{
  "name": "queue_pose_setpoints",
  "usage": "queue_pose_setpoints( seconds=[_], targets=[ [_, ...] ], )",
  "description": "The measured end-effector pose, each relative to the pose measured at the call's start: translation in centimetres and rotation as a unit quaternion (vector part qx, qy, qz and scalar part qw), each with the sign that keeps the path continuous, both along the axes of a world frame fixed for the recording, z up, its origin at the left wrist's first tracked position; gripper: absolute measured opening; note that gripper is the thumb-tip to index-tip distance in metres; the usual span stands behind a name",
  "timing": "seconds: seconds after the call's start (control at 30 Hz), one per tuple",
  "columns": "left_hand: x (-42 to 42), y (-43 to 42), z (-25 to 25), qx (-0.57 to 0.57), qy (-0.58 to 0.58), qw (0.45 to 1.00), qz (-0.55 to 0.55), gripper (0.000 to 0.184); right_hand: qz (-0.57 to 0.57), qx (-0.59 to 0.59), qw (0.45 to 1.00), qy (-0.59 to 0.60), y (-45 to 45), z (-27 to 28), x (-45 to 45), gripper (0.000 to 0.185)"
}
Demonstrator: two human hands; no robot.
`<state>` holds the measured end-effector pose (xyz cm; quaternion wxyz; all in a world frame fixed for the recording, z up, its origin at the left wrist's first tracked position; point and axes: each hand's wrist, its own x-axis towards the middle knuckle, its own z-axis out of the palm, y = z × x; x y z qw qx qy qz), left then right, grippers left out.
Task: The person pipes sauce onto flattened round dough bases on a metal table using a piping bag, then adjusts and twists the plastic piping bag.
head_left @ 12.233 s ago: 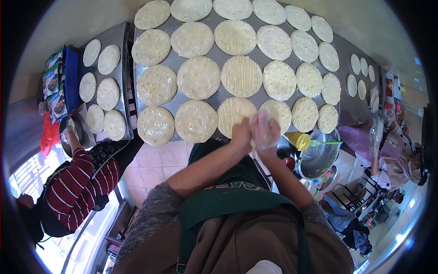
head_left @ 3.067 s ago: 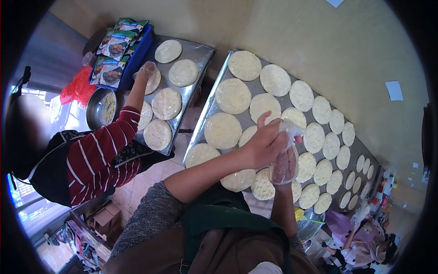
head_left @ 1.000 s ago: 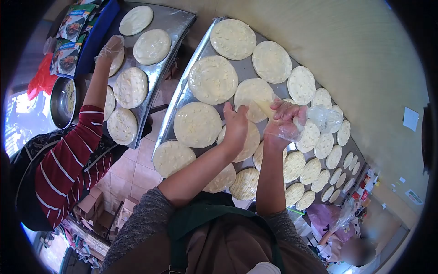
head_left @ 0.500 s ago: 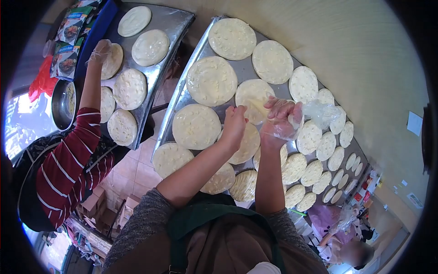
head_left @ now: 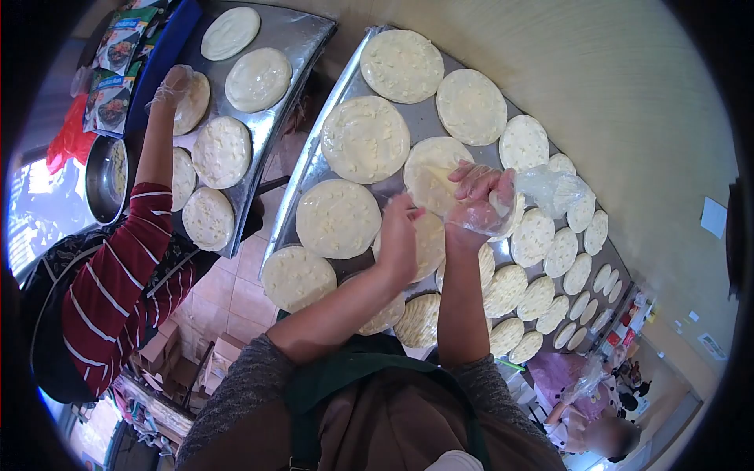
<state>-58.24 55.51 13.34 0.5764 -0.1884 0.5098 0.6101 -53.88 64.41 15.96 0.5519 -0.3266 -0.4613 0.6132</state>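
Observation:
My right hand, in a clear plastic glove, is closed around a clear piping bag. The bag's twisted end sticks out to the right; its pale yellow filled tip points left over a round flat dough disc. My left hand is bare, left of and a little below the tip. Its fingers are curled and smeared by motion, so anything between them is unclear. Glossy discs lie to its left, one with lumps on top and another above it. A disc under my left hand is partly hidden.
A metal tray carries the discs; several ridged ones lie lower right. On the left, a co-worker in a striped sleeve touches a disc on another tray, near a metal bowl and blue crate. Another person stands lower right.
My left hand has moved slightly down and away from the bag's tip. My right hand has shifted slightly up with the bag. The co-worker's gloved hand has moved left from a second ago.

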Motion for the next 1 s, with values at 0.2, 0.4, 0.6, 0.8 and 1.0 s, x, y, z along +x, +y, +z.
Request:
queue_pose_setpoints(
  seconds=[0.2,0.4,0.6,0.8,1.0],
  targets=[
    [0.3,2.2,2.2,0.213,-0.221,0.952,0.008,0.049,-0.036,0.0,0.999,-0.004,-1.4,-1.3,-0.9,0.04],
    [-0.5,5.1,1.8,0.174,-0.152,0.973,-0.003,0.044,0.047,0.003,0.998,0.046,0.5,-2.9,-1.1,0.033],
    [-0.4,3.7,0.5,0.145,-0.157,0.976,-0.03,0.047,0.043,-0.036,0.997,0.054,-0.9,-3.3,-0.9,0.035],
    [-1.4,6.0,-0.6,0.19,-0.146,0.969,-0.064,0.048,0.03,-0.012,0.998,0.051,1.2,-3.6,-1.9,0.037],
    [-0.8,4.4,-0.2,0.109,-0.131,0.982,-0.081,0.05,0.037,-0.042,0.997,0.055,-0.3,-4.9,-0.6,0.042]
  ],
)
